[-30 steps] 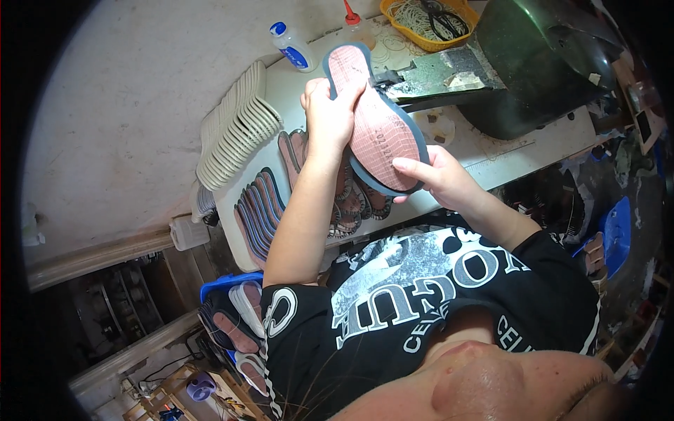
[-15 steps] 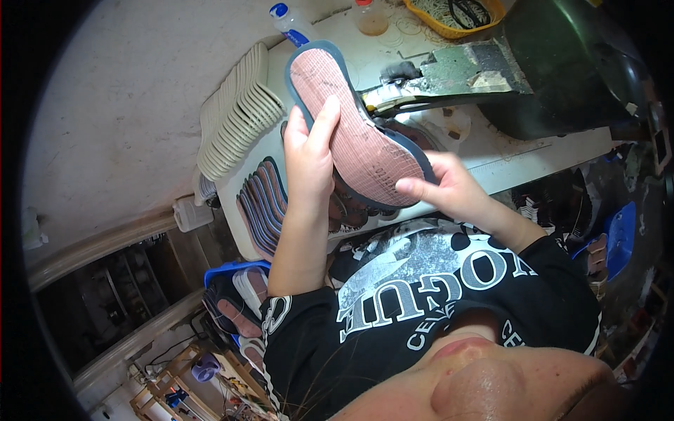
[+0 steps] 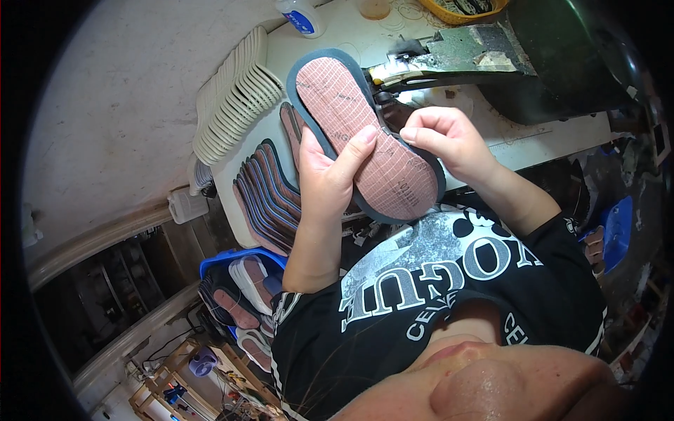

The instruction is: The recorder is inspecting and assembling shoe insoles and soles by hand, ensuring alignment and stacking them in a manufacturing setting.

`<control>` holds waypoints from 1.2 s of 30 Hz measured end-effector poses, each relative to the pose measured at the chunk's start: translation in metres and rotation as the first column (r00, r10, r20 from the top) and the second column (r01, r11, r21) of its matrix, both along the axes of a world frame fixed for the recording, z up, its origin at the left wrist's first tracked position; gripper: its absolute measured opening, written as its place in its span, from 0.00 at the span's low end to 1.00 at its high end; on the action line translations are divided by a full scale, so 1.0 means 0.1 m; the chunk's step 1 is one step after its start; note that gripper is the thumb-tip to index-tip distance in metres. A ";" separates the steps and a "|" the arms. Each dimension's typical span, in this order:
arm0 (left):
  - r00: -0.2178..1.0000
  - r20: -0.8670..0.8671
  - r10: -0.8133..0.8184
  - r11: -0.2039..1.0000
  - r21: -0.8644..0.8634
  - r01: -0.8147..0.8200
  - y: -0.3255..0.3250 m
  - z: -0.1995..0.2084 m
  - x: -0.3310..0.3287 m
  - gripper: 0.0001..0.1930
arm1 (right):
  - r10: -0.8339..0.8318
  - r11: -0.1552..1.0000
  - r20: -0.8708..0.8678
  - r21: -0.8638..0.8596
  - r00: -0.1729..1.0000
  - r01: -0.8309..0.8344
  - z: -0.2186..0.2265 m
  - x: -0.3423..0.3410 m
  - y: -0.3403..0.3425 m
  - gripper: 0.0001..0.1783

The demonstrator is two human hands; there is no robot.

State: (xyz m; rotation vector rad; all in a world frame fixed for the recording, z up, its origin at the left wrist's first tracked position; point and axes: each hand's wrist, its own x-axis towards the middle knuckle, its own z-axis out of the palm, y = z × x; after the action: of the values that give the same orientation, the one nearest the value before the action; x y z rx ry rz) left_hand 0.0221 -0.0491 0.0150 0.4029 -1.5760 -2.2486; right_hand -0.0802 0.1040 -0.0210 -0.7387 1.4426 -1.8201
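Observation:
A shoe insole (image 3: 333, 95), with a pink checked face and a dark teal border, is held up at a tilt in front of my chest. My left hand (image 3: 330, 168) grips its left edge around the middle, with the thumb lying across the pink face. At the right edge, by the narrow waist, my right hand (image 3: 449, 140) has its thumb and forefinger pinched on the dark border. Its other fingers are curled in. Just beyond the insole is the narrow arm of a green sewing machine (image 3: 463, 59), and the insole hides part of its tip.
Fanned insoles (image 3: 263, 196) and a stack of cream soles (image 3: 235, 98) line the left side of the white table (image 3: 569, 137). A blue basket (image 3: 228, 259) with shoe parts sits below. At the back stand a bottle (image 3: 302, 19) and a yellow basket (image 3: 446, 14).
The insole has turned more face-on and come slightly nearer. My right hand has moved up from the insole's lower end to its waist, pinching there; my left hand has shifted lower.

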 end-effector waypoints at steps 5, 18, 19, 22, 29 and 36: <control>0.997 0.077 -0.017 0.999 0.050 0.013 -0.03 0.03 0.05 0.20 | -0.044 0.999 -0.494 -0.044 0.868 0.026 0.15 -0.02 0.01 0.07; 1.000 0.002 -0.017 0.998 0.066 0.017 0.05 -0.01 0.08 0.21 | 0.197 0.980 0.360 -0.070 0.912 -0.184 0.04 -0.12 0.04 0.07; 0.999 0.015 -0.042 0.991 0.126 0.040 0.04 0.00 0.08 0.20 | 0.326 0.945 0.450 -0.154 0.831 -0.288 0.01 -0.13 0.02 0.08; 0.992 0.012 -0.126 0.982 0.146 0.123 0.06 0.02 0.06 0.19 | 0.500 0.866 0.525 -0.297 0.689 -0.402 -0.23 -0.05 -0.01 0.18; 0.988 -0.025 -0.151 0.988 -0.021 0.150 0.11 0.04 0.04 0.20 | 0.594 0.805 0.313 -0.245 0.741 -0.541 -0.26 -0.22 -0.01 0.15; 0.999 0.022 0.038 0.955 -0.295 -0.030 0.02 -0.04 -0.05 0.26 | 0.340 0.921 -0.070 0.226 0.938 -0.317 0.30 -0.25 0.01 0.11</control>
State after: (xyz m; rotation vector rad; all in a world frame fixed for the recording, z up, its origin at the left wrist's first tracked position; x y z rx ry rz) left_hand 0.0172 -0.0471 0.0114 0.3746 -1.8681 -1.9468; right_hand -0.1047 0.1047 0.0091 -0.9201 1.4529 -1.3655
